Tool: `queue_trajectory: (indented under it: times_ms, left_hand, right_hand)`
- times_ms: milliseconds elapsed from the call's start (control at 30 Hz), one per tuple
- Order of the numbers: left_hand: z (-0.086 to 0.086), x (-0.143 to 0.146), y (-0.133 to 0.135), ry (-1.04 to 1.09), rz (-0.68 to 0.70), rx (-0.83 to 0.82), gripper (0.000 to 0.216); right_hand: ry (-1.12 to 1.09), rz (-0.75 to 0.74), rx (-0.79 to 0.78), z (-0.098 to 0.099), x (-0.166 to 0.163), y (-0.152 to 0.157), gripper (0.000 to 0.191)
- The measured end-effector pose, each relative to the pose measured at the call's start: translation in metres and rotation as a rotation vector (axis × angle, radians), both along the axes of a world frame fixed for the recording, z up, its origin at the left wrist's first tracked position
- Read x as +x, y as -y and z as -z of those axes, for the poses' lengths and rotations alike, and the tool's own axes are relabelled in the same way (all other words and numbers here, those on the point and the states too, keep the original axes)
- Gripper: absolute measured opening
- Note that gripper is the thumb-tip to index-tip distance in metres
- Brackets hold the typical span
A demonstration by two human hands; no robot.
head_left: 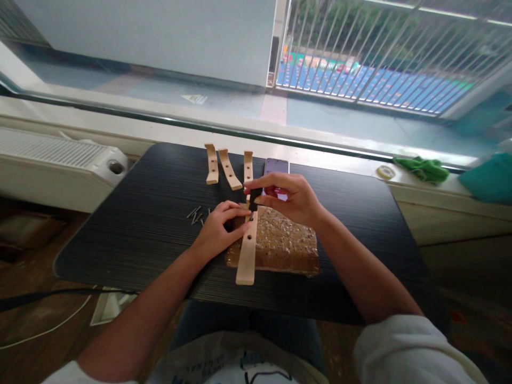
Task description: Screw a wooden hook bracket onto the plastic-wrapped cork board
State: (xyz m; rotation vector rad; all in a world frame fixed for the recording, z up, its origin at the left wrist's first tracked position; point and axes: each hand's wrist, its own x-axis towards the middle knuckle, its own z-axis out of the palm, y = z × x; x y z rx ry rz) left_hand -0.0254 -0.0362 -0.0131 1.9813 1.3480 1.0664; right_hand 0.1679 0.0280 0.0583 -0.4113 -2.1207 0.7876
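Note:
A pale wooden strip [247,258] with dark holes lies lengthwise over the left part of a block wrapped in shiny brown tape [290,242], its near end jutting past the block's front edge. My left hand [220,226] is closed on the strip from the left, fingers and thumb beside its holes. My right hand [290,197] pinches a small dark object [255,198] just above the strip's far part. Its exact kind is hard to make out, and its lower end is partly hidden by my left fingertips.
Three similar wooden pieces [228,169] lie toward the back of the dark table [140,213]. Several screws or nails [194,215] are scattered left of my left hand. Behind my right hand lies a phone [277,166]. A tape roll [385,172] and green cloth [424,169] rest on the sill.

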Motion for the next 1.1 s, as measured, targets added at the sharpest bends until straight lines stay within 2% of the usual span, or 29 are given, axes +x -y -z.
queue_trajectory:
  times_ms: [900,1100]
  left_hand:
    - [0.004,-0.001,0.001,0.002,0.005,0.026,0.021]
    - [0.005,-0.001,0.001,-0.002,0.002,0.033,0.021]
  right_hand:
    - [-0.104,0.134,0.166,0.005,-0.009,0.006,0.023]
    - [-0.067,0.230,0.256,0.004,-0.010,0.009,0.019]
